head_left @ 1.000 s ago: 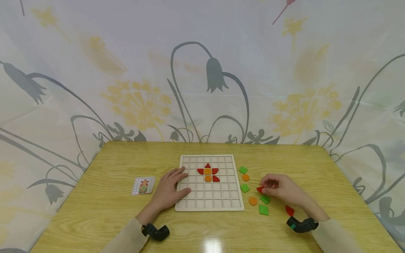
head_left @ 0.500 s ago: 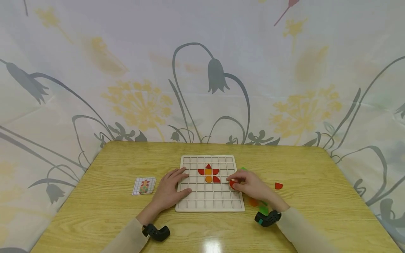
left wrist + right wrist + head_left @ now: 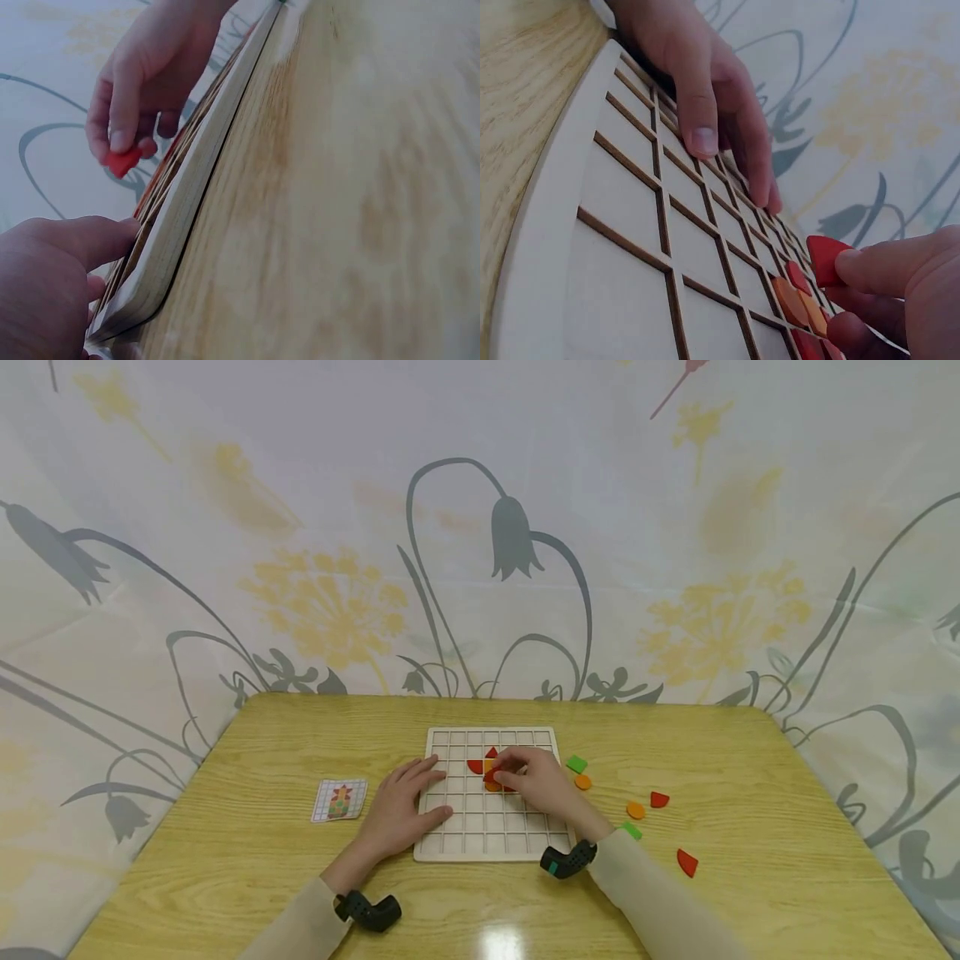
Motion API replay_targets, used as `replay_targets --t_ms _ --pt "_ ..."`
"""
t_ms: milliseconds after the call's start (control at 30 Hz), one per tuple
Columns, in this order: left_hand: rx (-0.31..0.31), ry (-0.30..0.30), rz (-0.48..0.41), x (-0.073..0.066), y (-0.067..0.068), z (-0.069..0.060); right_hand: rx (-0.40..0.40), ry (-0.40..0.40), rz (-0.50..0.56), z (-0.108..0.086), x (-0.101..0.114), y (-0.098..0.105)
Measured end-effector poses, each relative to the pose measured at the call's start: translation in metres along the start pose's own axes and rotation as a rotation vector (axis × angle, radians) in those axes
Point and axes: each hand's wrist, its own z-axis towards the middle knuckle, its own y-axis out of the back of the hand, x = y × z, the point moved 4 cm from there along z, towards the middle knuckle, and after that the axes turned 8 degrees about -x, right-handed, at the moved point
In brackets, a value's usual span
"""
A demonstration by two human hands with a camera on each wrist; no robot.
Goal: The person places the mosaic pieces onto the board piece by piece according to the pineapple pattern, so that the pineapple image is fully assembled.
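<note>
Fingers of the right hand (image 3: 542,783) pinch a red piece (image 3: 823,259) above the grid board (image 3: 474,843), partly hiding laid pieces (image 3: 791,301); left hand (image 3: 399,812), fingers extended, rests on the board's left edge.

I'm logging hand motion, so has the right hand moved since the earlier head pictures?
Yes, leftward: in the head view, the right hand, at first right of the grid board, is now over it.
</note>
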Motion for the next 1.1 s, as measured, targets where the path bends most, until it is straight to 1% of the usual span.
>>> replay_targets --t_ms 200,400,800,933,1100 --pt "0.007 0.004 -0.001 0.0 0.0 0.0 -0.034 -0.025 0.004 0.007 0.001 -0.016" --pt "0.01 0.008 0.009 0.002 -0.001 0.0 -0.032 -0.032 -0.037 0.007 -0.003 -0.024" --pt "0.003 0.001 0.009 0.0 0.0 -0.001 -0.052 0.055 -0.101 0.002 -0.001 -0.028" --pt "0.002 0.003 0.014 0.0 0.0 -0.001 -0.057 0.065 -0.121 0.003 -0.003 -0.029" --pt "0.004 0.007 0.011 0.0 0.0 -0.001 -0.062 0.074 -0.117 0.003 -0.003 -0.029"
